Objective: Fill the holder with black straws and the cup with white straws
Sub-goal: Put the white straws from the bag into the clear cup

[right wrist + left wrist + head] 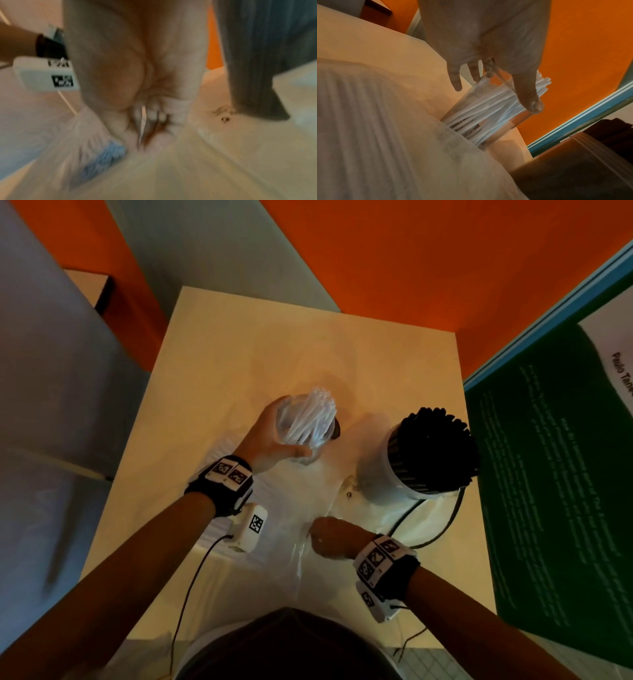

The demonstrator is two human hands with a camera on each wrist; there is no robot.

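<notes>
A clear cup (306, 424) with several white straws (313, 414) stands mid-table. My left hand (270, 440) grips the cup's rim and wall; in the left wrist view my thumb (528, 94) lies on the cup (481, 119) above the white straws (489, 106). To the right stands the white holder (387, 474), packed with black straws (436, 450). My right hand (329, 537) is curled on a clear plastic bag (284, 508) of white straws. The right wrist view is blurred: the curled fingers (150, 117) pinch thin white material beside the holder (254, 54).
The cream table (239, 354) has bare room at its far half. A green poster board (555, 474) stands close along the right edge. Wrist-camera cables (191, 583) trail toward me. Orange floor lies beyond the table.
</notes>
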